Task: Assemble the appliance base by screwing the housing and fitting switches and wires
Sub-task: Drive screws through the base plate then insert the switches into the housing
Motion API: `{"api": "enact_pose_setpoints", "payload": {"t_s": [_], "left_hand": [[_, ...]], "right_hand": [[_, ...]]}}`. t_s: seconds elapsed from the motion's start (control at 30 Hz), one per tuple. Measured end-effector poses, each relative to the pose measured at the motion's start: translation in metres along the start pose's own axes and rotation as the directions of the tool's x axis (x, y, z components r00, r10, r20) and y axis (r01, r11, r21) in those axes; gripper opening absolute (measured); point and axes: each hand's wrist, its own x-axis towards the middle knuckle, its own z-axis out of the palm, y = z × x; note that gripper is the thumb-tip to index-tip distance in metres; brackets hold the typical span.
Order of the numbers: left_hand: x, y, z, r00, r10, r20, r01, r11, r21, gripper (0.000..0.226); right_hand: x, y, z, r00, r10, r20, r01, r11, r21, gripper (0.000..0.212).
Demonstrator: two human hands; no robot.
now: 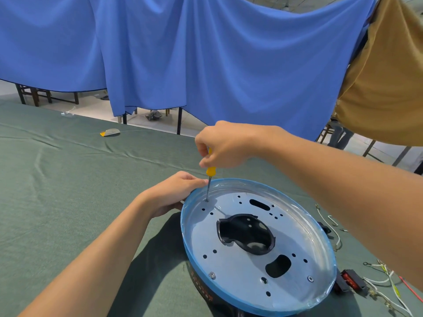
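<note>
- On the green tabletop, seen from the head camera, the round housing lies close to the person, with its metal plate facing up.
- The right hand has its grip closed round the yellow screwdriver. The tool stands upright with its tip in a hole by the far-left rim.
- The left hand has its grip curled on that rim, steadying it.
- Progress looks early: two screws are seated on the near side, and several holes remain open.
- The red switch and white wires lie loose to the right, unfitted.
- A blue cloth hangs behind. Nothing blocks the screw.
</note>
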Motion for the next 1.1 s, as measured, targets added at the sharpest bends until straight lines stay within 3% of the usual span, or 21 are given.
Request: {"api": "enact_pose_setpoints", "payload": {"t_s": [0.07,0.2,0.37,0.53,0.7,0.83,0.9,1.0,1.1], "left_hand": [[-0.001,0.000,0.000,1.000,0.002,0.002,-0.002,1.000,0.007,0.038],[-0.001,0.000,0.000,1.000,-0.003,-0.009,0.003,1.000,-0.008,0.038],[0.000,0.003,0.000,1.000,-0.025,-0.013,0.025,0.999,0.034,0.044],[-0.001,0.007,0.001,1.000,-0.008,0.003,0.007,0.995,0.095,0.043],[0.000,0.010,0.000,0.999,-0.038,0.013,0.037,0.994,0.107,0.029],[0.001,0.010,0.001,0.999,-0.053,-0.004,0.053,0.992,0.116,0.024],[0.002,0.009,0.001,0.999,-0.051,-0.010,0.052,0.992,0.118,0.024],[0.003,0.010,0.002,0.999,-0.049,-0.011,0.050,0.991,0.125,0.023],[0.002,0.010,0.002,0.999,-0.053,-0.011,0.054,0.991,0.122,0.022]], "right_hand": [[0.001,-0.001,0.002,1.000,0.018,-0.012,-0.018,1.000,0.021,0.031],[-0.003,0.001,-0.006,0.991,0.070,0.112,-0.067,0.997,-0.029,0.043],[-0.006,-0.002,-0.004,0.997,0.000,0.074,0.005,0.998,-0.062,0.027],[-0.003,-0.008,0.000,0.995,0.077,0.064,-0.074,0.996,-0.052,0.032],[0.009,-0.017,-0.005,0.964,0.205,0.169,-0.202,0.979,-0.032,0.032],[0.006,-0.009,-0.009,0.948,0.213,0.238,-0.228,0.973,0.034,0.038],[0.000,-0.007,-0.010,0.950,0.177,0.258,-0.179,0.984,-0.017,0.036],[-0.008,-0.007,-0.007,0.992,0.057,0.114,-0.043,0.991,-0.123,0.025],[-0.013,-0.009,-0.003,0.999,-0.021,0.047,0.028,0.989,-0.146,0.040]]}}
